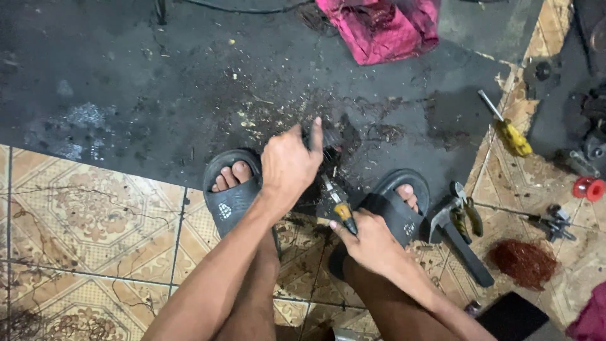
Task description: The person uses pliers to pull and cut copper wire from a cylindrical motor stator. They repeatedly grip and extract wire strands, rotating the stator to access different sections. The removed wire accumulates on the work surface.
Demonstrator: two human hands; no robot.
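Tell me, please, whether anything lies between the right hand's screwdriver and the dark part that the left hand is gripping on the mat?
Nothing visible does. The right hand holds the yellow-handled screwdriver, whose shaft runs straight up to the dark part under the left hand. Only loose debris lies on the black mat around it; the tip itself is hidden.

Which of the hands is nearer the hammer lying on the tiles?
Right. The right hand is just beside the hammer, gripping a yellow-handled screwdriver; the left hand is farther off, over the black mat.
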